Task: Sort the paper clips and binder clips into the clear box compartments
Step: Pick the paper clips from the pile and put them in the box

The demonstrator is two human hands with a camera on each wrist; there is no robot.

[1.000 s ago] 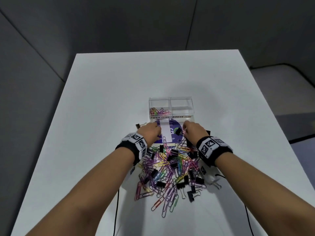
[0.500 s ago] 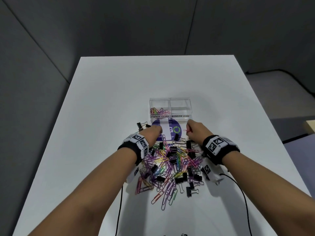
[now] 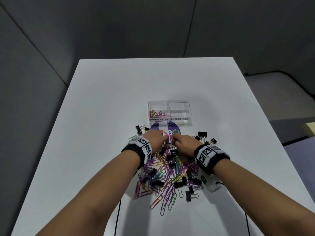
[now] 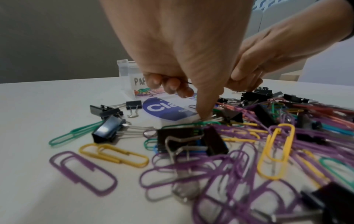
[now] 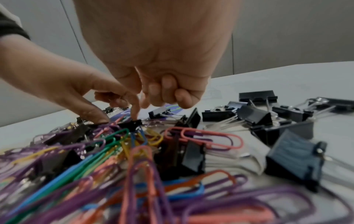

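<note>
White table (image 3: pixel 105 116) carries a clear box (image 3: pixel 187 106) beyond the clip pile (image 3: pixel 168 174). Left hand (image 3: pixel 156 138) and right hand (image 3: pixel 185 143), fingers curled, pick at its far edge; whether either holds anything, I cannot tell.

walls: dark grey panels (image 3: pixel 119 28) with seams, upper frame | bench (image 3: pixel 119 92): white, matte, centre | floor (image 3: pixel 272 99): grey, right edge | light: soft, even
</note>
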